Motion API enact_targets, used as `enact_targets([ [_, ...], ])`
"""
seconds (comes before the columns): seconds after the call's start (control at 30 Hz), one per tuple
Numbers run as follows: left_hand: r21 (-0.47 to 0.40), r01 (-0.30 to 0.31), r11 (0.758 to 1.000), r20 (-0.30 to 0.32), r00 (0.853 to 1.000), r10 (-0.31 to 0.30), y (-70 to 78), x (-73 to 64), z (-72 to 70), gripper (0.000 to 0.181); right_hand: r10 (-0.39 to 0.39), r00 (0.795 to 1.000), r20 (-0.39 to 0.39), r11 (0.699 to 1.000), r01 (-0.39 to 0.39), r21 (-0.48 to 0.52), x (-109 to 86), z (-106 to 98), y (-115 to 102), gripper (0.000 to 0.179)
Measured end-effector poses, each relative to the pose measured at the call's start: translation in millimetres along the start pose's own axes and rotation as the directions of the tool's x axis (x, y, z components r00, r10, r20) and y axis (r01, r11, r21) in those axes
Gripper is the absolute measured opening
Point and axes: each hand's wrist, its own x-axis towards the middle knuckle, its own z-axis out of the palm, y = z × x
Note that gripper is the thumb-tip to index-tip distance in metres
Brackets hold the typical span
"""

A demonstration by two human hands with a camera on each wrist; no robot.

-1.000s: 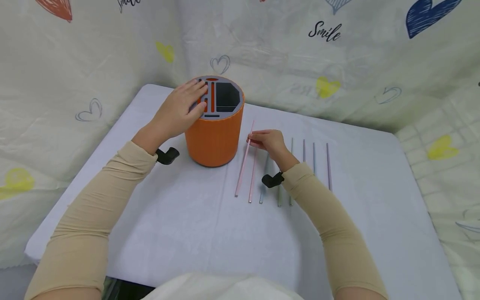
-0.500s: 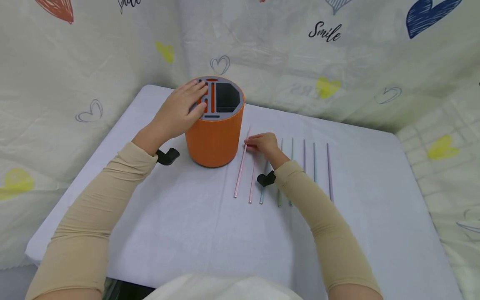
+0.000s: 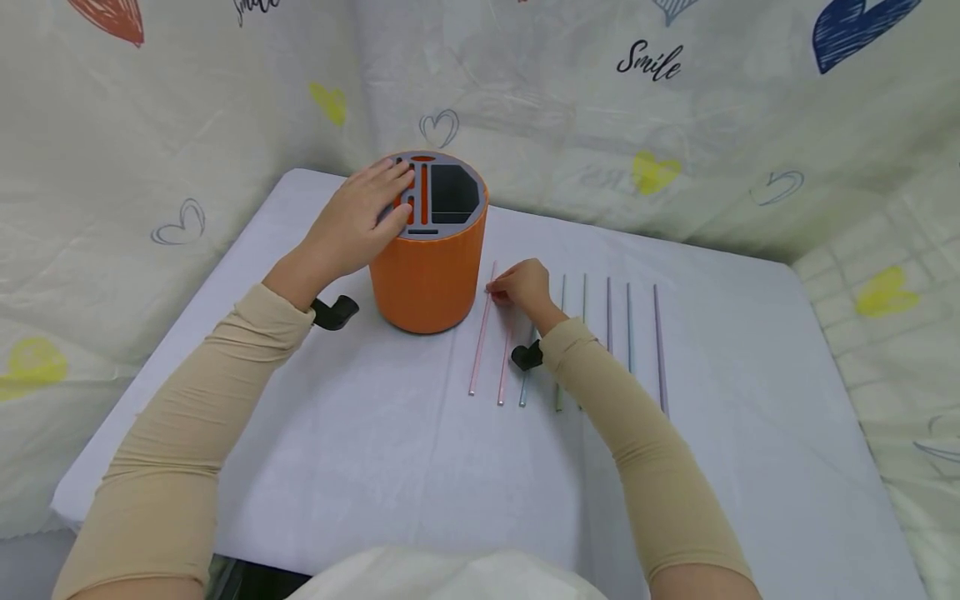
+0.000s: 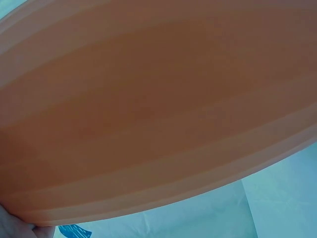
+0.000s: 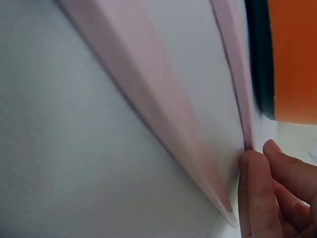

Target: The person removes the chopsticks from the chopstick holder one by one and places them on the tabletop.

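Note:
My left hand (image 3: 360,212) lies with its fingers spread over the grey slotted top of an orange cylindrical holder (image 3: 427,287), whose curved side fills most of the left wrist view. Beside that holder, my right hand (image 3: 523,285) pinches the upper part of a thin pink stick (image 3: 480,346) lying on the white cloth. In the right wrist view, the fingertips (image 5: 255,163) meet at this stick (image 5: 240,84), covering part of it. A second pink stick (image 5: 148,84) runs close by, partly under the right hand in the head view.
To the right lie several more thin sticks in a row, among them a blue one (image 3: 630,321) and a purple one (image 3: 660,346); the right forearm covers parts of some. A white cloth covers the table (image 3: 360,467). Printed curtains (image 3: 525,108) hang behind it.
My right hand has moved slightly left and toward me with the pink stick, whose upper end has come down from a tilt. The left hand keeps its place on the holder.

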Motion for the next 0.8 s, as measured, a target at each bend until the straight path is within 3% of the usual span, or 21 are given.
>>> enact_targets([
  [0.13,-0.005,-0.006,1.0,0.003,1.0,0.006,1.1,1.3,1.1,0.053,-0.032,0.999,-0.004,0.994,0.032,0.107,-10.7,-13.0,-1.0,0.023],
  [0.27,-0.008,-0.006,1.0,0.007,1.0,0.006,2.0,1.9,1.1,0.053,-0.042,0.999,-0.003,0.953,0.041,0.3,-23.6,-34.1,0.2,0.026],
  [0.37,-0.01,-0.005,1.0,0.009,1.0,0.005,2.3,2.1,0.3,0.053,-0.089,0.996,-0.018,0.931,0.089,0.353,-34.2,-52.9,4.2,0.03],
  [0.53,-0.013,-0.002,1.0,0.001,1.0,0.002,0.9,2.8,-0.6,0.053,-0.187,0.98,-0.07,0.927,0.2,0.316,-53.9,-82.2,12.3,0.036],
  [0.6,-0.034,0.002,0.999,-0.019,1.0,-0.003,-0.8,2.3,0.3,0.052,-0.215,0.973,-0.088,0.938,0.231,0.259,-61.1,-92.0,15.3,0.037],
  [0.7,-0.096,0.0,0.995,-0.098,0.995,-0.01,-4.4,0.9,4.6,0.05,-0.263,0.956,-0.131,0.942,0.284,0.178,-71.3,-105.2,18.7,0.041],
  [0.8,-0.151,-0.026,0.988,-0.21,0.978,-0.007,-7.3,-1.4,10.6,0.045,-0.314,0.928,-0.202,0.93,0.344,0.133,-80.7,-118.0,21.5,0.046],
])
